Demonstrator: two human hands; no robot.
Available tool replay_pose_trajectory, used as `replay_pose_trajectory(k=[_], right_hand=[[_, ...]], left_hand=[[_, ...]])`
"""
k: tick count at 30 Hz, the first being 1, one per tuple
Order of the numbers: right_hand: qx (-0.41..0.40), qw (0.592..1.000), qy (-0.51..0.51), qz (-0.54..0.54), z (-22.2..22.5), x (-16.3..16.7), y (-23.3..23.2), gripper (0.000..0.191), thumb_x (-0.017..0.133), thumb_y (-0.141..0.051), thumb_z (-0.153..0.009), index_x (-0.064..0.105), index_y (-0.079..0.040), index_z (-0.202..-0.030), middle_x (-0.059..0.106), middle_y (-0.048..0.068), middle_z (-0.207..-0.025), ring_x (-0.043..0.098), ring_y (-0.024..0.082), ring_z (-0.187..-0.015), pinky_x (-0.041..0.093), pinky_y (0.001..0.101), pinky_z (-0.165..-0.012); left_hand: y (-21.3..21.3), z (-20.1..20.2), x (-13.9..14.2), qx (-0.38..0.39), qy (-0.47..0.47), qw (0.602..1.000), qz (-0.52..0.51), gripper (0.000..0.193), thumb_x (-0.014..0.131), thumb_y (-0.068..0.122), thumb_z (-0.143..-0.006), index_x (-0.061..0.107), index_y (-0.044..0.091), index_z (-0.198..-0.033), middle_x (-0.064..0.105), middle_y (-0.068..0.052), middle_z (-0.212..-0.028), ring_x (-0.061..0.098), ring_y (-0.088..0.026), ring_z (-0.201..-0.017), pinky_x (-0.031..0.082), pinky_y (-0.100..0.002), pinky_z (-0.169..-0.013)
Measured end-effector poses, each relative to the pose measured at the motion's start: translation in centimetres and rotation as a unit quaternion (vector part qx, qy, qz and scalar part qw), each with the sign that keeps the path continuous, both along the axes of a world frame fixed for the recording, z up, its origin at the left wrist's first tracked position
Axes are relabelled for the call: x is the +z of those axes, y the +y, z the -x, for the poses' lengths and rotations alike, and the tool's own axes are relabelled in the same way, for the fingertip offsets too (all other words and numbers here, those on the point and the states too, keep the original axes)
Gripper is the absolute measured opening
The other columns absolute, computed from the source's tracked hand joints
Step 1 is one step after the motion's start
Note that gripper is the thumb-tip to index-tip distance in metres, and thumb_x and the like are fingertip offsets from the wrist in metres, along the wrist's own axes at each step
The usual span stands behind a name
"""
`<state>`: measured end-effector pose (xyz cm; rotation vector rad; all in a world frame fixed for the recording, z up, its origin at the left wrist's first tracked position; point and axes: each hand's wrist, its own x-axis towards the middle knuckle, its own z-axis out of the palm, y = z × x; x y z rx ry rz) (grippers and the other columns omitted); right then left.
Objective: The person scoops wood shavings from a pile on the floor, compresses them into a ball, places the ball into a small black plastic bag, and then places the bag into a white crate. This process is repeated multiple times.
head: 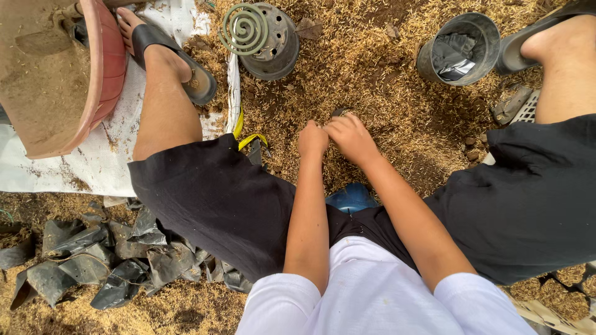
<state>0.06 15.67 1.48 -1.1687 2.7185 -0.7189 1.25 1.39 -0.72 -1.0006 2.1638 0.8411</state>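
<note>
My left hand [312, 139] and my right hand [351, 136] are side by side, low over ground covered in rice husks [372, 74], between my knees. The left hand is curled into a fist and touches the right one. The right hand's fingers are bent around a small dark piece [340, 112], probably black plastic, which peeks out above its fingertips. Most of that piece is hidden by the fingers. I cannot tell whether the left hand also grips it.
An upturned grey pot [273, 49] with a green spiral coil [243, 28] on it stands ahead. A second grey pot [462, 49] holding black plastic lies at the upper right. A pink basin [102, 68] of husk mix rests on a white sheet [93, 167]. Crumpled black bags [112, 260] lie at the lower left. A blue stool [351, 197] is under me.
</note>
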Motion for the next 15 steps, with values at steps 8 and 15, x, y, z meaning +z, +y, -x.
replay_pose_trajectory(k=[8,15], right_hand=[[-0.039,0.998,0.043,-0.036,-0.9,-0.4,5.7,0.016,0.063,-0.009,-0.095,0.066,-0.012,-0.110,0.065,0.004,-0.121,0.060,0.024,-0.120,0.044,0.0431,-0.106],[-0.250,0.951,-0.178,0.036,-3.1,-0.2,3.2,0.076,0.071,-0.017,-0.091,0.034,0.001,-0.155,0.035,0.022,-0.160,0.035,0.038,-0.147,0.029,0.0474,-0.122]], left_hand=[[0.5,-0.1,-0.4,-0.004,0.056,0.998,0.016,0.047,0.051,0.052,-0.100,0.066,0.009,-0.107,0.073,-0.016,-0.101,0.069,-0.035,-0.095,0.053,-0.051,-0.083],[1.8,0.0,-0.2,-0.029,0.156,0.987,-0.016,0.045,0.061,0.051,-0.095,0.061,0.006,-0.093,0.069,-0.014,-0.090,0.068,-0.033,-0.081,0.052,-0.047,-0.072]])
